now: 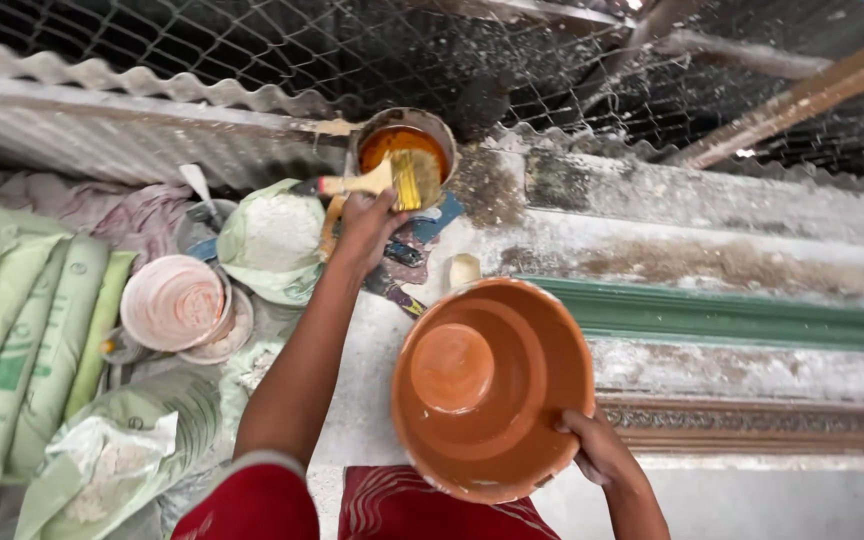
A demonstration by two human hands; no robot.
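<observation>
Orange pot (pixel 487 385) sits low centre, tilted w/ its inside facing us; our right hand (pixel 597 450) clamps its rim. Left hand (pixel 364 225) is wrapped round a brush (pixel 392 180), bristles over the paint tin (pixel 404 145). Green sacks (pixel 32 340) lie far left.

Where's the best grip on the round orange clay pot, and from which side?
Grip the round orange clay pot at its rim, from the lower right, where the right hand already pinches it. The pot is tilted with its mouth facing up toward the camera, so the thin rim is exposed there; the body looks too wide to wrap.
</observation>
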